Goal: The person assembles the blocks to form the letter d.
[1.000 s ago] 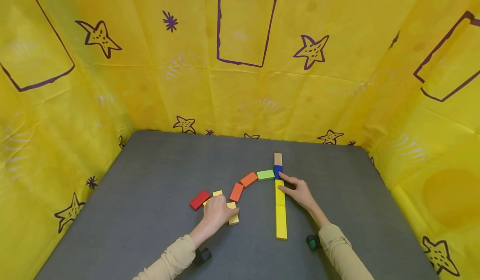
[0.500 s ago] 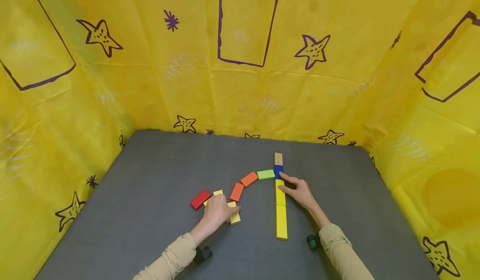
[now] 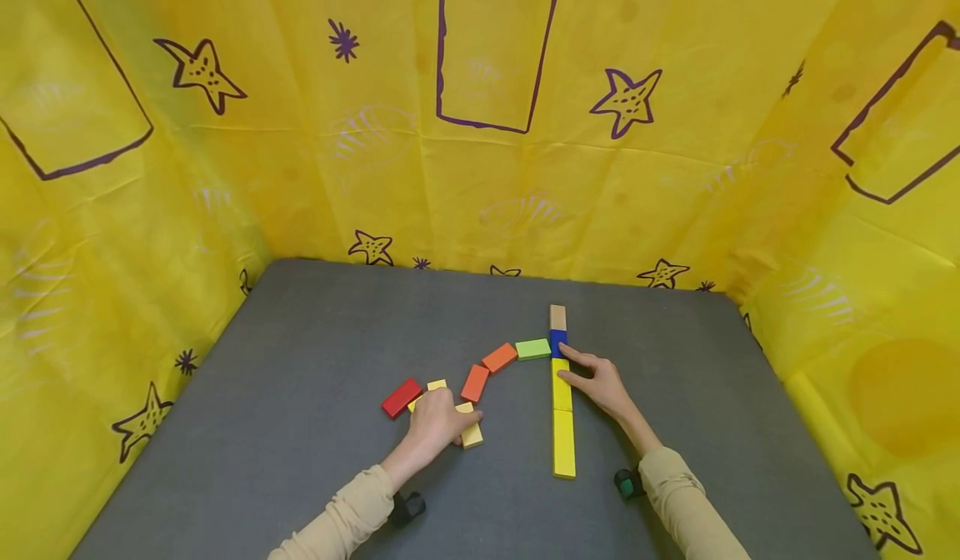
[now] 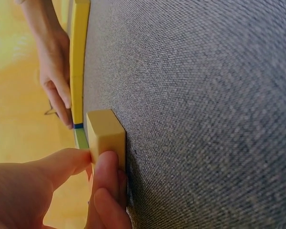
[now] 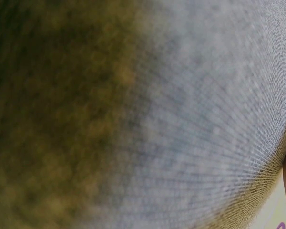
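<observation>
My left hand [image 3: 431, 427] pinches a pale yellow block [image 3: 472, 437] between thumb and fingers; the left wrist view shows the block [image 4: 106, 129] close up, low over the grey cloth. Around that hand lie a red block [image 3: 402, 398] and another pale yellow block [image 3: 437, 385], partly covered by it. My right hand [image 3: 602, 383] touches the straight row with extended fingers, the index at the blue block [image 3: 558, 342] and the thumb at a yellow block [image 3: 562, 387]. The right wrist view holds mostly blurred cloth.
A longer yellow block [image 3: 564, 445] and a tan block [image 3: 558, 317] end the row. A green block [image 3: 533, 349] and two orange blocks [image 3: 499, 357] curve leftward from it. Yellow patterned fabric [image 3: 495, 177] walls in the grey tabletop [image 3: 315, 335].
</observation>
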